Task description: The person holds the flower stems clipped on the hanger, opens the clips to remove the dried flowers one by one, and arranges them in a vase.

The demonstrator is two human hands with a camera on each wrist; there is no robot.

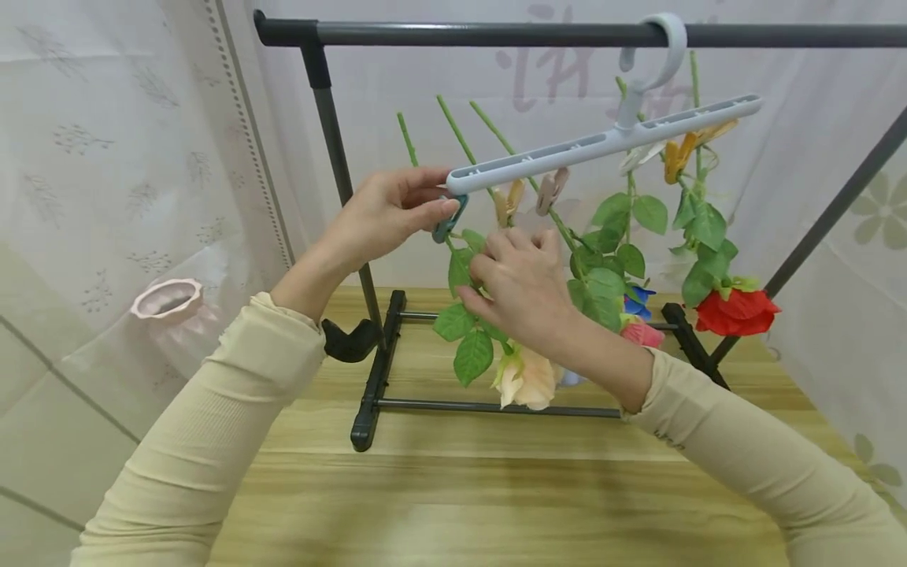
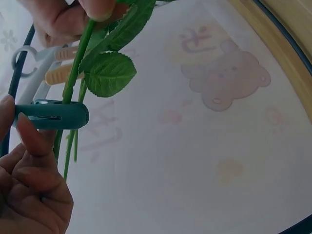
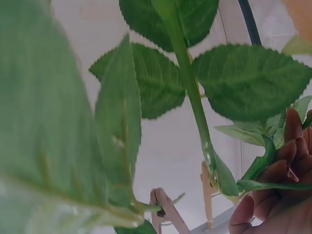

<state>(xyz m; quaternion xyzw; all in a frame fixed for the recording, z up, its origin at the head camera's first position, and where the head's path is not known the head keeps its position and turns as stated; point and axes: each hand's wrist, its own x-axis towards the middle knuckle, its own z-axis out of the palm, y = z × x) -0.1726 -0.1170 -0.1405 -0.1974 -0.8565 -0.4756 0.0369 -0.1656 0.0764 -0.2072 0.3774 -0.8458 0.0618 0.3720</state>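
L hand [image 1: 386,209] pinches teal clip [image 1: 448,224] at L end of tilted hanger [image 1: 538,165] & R hand [image 1: 524,287] grips green stem [image 2: 74,80] just below, so if clip bites off-centre, stem could prob. slip out & drop onto desk [image 1: 453,488].

We've got a smooth, glossy dark-grey metal-looking tubular rail [image 1: 460,34] at twelve o'clock, a satiny pale-grey plastic bar-shaped hanger [image 1: 538,162] at two, a ruffled red cloth-looking rose [image 1: 737,313] at three, plus a softly shiny yellow-brown wood-grain flat tabletop [image 1: 460,480] at six.
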